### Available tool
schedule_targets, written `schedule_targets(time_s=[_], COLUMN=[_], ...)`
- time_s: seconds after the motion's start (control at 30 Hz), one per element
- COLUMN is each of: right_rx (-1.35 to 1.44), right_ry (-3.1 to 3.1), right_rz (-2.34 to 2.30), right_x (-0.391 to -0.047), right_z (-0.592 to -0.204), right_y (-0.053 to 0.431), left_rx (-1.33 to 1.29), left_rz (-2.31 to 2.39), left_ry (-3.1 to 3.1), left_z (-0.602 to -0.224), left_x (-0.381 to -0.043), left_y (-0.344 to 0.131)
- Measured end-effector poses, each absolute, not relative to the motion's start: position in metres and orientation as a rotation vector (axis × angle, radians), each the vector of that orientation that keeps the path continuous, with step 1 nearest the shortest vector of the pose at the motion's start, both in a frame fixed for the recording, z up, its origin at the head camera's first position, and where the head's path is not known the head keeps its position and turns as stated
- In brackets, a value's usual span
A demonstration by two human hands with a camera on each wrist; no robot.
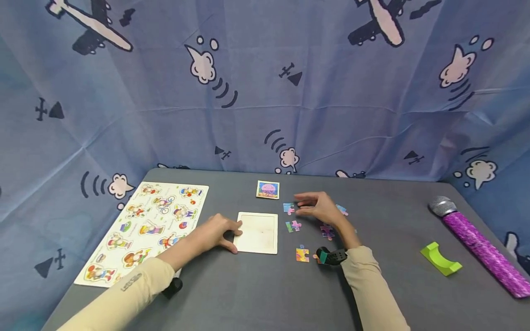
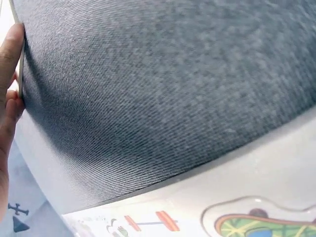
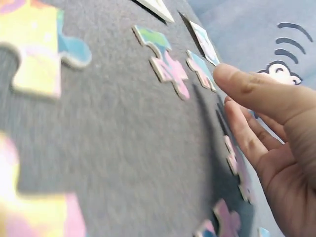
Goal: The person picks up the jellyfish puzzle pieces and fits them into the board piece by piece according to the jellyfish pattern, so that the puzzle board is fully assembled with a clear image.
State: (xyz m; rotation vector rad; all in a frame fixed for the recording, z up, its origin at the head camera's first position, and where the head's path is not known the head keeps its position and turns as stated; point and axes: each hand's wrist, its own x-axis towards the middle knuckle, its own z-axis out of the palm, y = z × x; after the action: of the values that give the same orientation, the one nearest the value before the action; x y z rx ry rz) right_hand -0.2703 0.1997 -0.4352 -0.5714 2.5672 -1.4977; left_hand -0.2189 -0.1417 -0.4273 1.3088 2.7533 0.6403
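Observation:
A pale, square puzzle frame [image 1: 257, 233] with a raised rim lies flat in the middle of the table. My left hand [image 1: 218, 232] rests at its left side, fingertips along the rim and thumb near the lower corner. Over the loose pieces on the right hovers my right hand [image 1: 316, 207], fingers extended with nothing between them. Closest to its fingertips is a blue and pink puzzle piece [image 1: 288, 208]. Just below lies a green and pink piece [image 3: 165, 66]. A yellow piece [image 1: 302, 254] sits nearer me, and a purple piece [image 1: 327, 231] lies beneath my right wrist.
Behind the frame lies a small picture tile [image 1: 267, 189] with a pink figure. A large white board [image 1: 194, 225] with printed figures fills the left. On the right are a green curved block [image 1: 440, 259] and a microphone [image 1: 480, 243] with a glittery pink handle.

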Motion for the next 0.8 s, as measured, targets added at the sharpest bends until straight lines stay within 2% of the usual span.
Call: schedule_targets(time_s=[0.43, 0.8], right_rx=[-0.538, -0.549], right_ry=[2.661, 2.550], right_rz=[-1.395, -1.525], right_x=[-0.2803, -0.2772], right_z=[-0.4407, -0.4402], right_y=[0.1891, 0.1958], left_rx=[1.292, 1.281], left_rz=[0.771, 0.800], left_ry=[2.763, 2.785], left_z=[-0.4305, -0.4319], left_x=[-0.2189, -0.2191], left_y=[-0.1440, -0.1432])
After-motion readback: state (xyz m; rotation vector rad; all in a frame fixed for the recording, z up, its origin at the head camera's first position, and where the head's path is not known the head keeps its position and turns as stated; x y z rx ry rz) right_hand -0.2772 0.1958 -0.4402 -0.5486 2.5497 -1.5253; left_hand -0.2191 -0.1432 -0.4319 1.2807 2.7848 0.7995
